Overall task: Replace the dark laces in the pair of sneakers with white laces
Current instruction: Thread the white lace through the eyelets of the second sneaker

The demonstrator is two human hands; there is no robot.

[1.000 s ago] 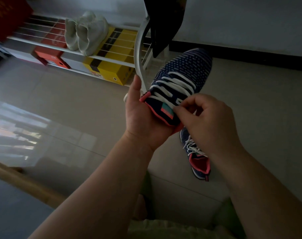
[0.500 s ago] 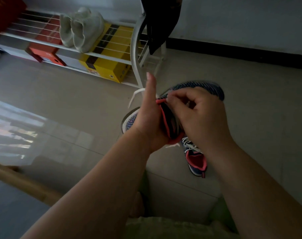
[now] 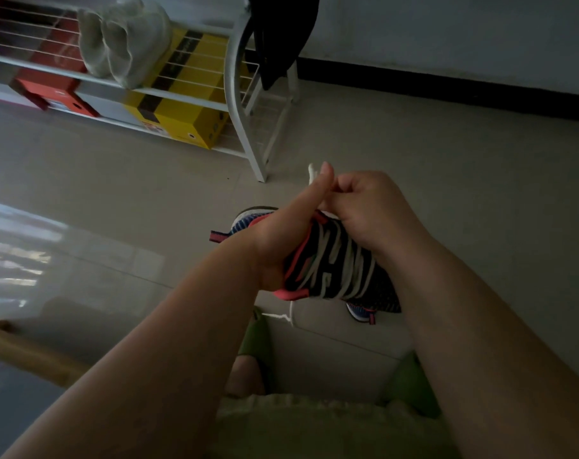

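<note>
Shoe rack (image 3: 238,104) far left on floor (image 3: 447,160). Sneaker (image 3: 334,266) held mid-air, centre: left hand (image 3: 281,233) gripping its collar, right hand (image 3: 370,210) curled, pinching white lace (image 3: 313,170). Second sneaker (image 3: 361,312) on floor beneath, mostly hidden.

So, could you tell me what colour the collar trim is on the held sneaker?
Coral red, on the sneaker; the head view shows it.

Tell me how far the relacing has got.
Nearly finished. The held sneaker shows white laces across all its rows. Left hand grips its collar while right hand pinches the lace end. The floor sneaker is mostly hidden.
</note>
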